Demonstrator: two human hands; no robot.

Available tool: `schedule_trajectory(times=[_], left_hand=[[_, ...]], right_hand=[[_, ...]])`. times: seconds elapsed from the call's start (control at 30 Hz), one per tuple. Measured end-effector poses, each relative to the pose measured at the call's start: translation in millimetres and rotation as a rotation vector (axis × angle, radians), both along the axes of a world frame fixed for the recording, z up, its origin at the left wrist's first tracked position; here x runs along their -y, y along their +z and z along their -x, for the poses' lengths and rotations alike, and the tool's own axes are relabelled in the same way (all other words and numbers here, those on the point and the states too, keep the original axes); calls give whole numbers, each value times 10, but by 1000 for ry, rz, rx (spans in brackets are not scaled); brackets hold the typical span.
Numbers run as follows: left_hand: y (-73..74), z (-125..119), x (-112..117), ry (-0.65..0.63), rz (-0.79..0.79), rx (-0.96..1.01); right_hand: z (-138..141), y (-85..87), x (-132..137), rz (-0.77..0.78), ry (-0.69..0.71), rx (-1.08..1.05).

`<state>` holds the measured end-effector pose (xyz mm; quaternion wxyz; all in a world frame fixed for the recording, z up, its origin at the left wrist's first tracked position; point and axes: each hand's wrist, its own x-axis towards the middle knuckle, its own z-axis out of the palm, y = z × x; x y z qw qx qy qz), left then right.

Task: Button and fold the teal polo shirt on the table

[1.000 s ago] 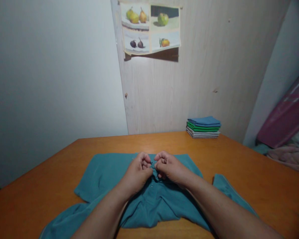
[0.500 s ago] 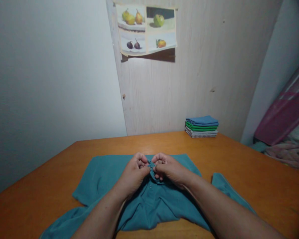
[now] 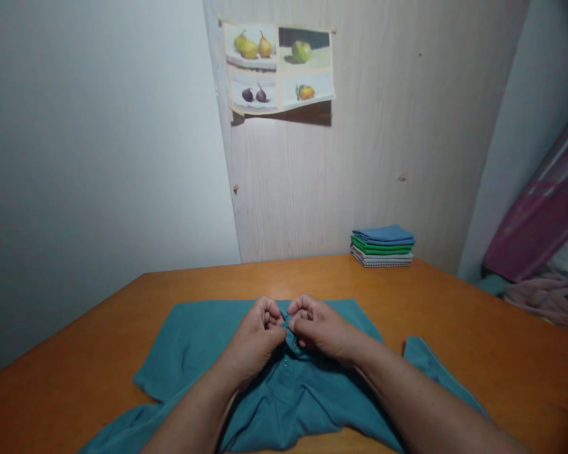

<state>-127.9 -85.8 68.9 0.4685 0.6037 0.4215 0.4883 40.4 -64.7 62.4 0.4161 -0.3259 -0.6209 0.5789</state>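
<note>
A teal shirt (image 3: 194, 334) with a buttoned placket lies spread over the wooden table, its sleeves reaching toward me on both sides. My left hand (image 3: 262, 328) pinches the bunched cloth at the top of the placket between thumb and fingers. Facing it, my right hand (image 3: 312, 325) grips the same gathered cloth, thumb against fingertips. The two hands almost meet, with a small twist of fabric between them. Below them a small button (image 3: 286, 363) shows on the placket. The exact spot under my fingertips is hidden.
On the wooden table (image 3: 284, 281), a stack of folded cloths (image 3: 383, 246) in blue, green and grey stands at the back right. Behind the table a fruit picture sheet (image 3: 279, 69) hangs on the wall. Crumpled fabric (image 3: 544, 296) lies beyond the right edge.
The whole view has shifted slightly, so everything sits a little lower. My hands keep their pinch on the shirt, and my right fingers have curled in a bit more.
</note>
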Motion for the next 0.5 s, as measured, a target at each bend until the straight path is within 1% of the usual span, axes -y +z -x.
schedule_trajectory(times=[0.1, 0.17, 0.27, 0.37, 0.5], left_hand=[[-16, 1, -5, 21, 19, 14], [-24, 1, -9, 31, 21, 24], [-21, 0, -7, 16, 11, 27], [-4, -7, 3, -15, -15, 3], [-4, -20, 3, -14, -82, -68]], right_hand=[[45, -30, 6, -86, -53, 11], [60, -37, 6, -90, -50, -3], [47, 0, 6, -33, -23, -25], [9, 54, 2, 49, -25, -23], [-27, 48, -28, 103, -34, 2]])
